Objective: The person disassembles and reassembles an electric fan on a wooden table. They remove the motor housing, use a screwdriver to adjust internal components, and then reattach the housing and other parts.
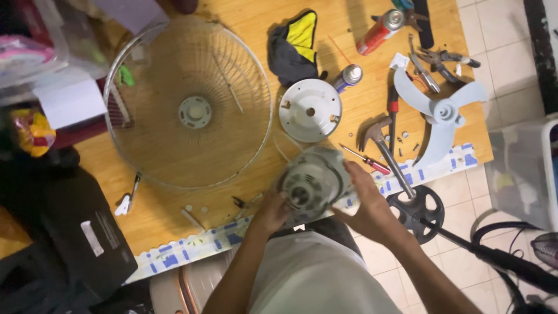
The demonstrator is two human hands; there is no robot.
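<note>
A grey fan motor housing [312,181] sits at the near edge of the wooden table [244,23]. My left hand [270,212] grips its lower left side. My right hand [367,195] holds its right side, fingers wrapped over the casing. Just beyond the motor lies a white round fan cover [310,110]. A wire fan guard [189,104] lies flat to the left. The pale blue fan blade [440,113] rests at the right end of the table.
A hammer [388,156], a red-handled screwdriver [366,159], pliers [447,58] and two spray cans [381,30] lie to the right. A black-and-yellow glove [295,46] sits at the back. A black fan stand [447,227] lies on the tiled floor, a dark bag [70,221] to the left.
</note>
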